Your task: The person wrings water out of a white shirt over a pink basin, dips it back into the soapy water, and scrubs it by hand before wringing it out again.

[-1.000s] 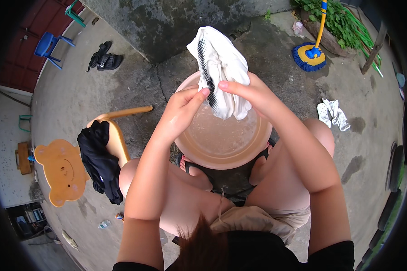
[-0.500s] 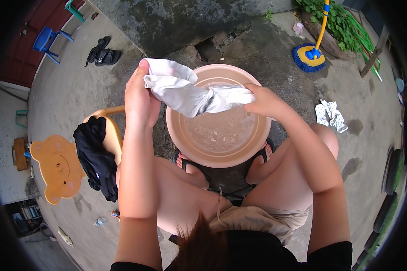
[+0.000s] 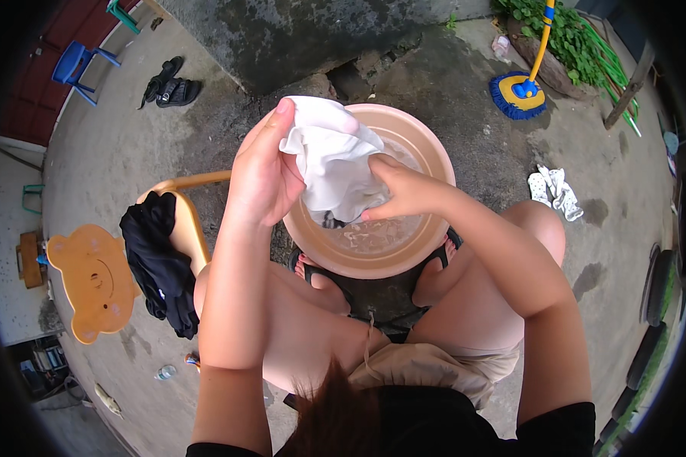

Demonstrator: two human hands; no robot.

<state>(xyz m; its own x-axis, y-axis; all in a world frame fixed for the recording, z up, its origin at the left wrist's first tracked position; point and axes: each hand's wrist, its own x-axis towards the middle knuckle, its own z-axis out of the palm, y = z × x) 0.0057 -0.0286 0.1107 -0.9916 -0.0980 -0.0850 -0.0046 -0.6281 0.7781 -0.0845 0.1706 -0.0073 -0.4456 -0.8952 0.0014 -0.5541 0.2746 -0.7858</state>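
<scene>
A bunched white sock (image 3: 334, 160) with a small dark patch hangs over the pinkish-beige basin (image 3: 443, 206), which has cloudy water (image 3: 373, 236) in it. My left hand (image 3: 270, 167) grips the sock's open end, thumb on top at the upper edge. From the other side my right hand (image 3: 408, 189) holds the sock's lower part between thumb and fingers. Some of the fingers of both hands are hidden behind the cloth.
Left of me, a black garment (image 3: 160, 259) lies over a yellow chair (image 3: 193, 228) with a bear-face back. Spotted white socks (image 3: 558, 192) lie on the concrete to the right. Beyond are a blue-and-yellow mop (image 3: 520, 95), black sandals (image 3: 171, 84) and a low wall (image 3: 282, 46).
My right hand has moved left toward my left hand, and the stretched sock is now bunched between them. The left hand has shifted slightly right.
</scene>
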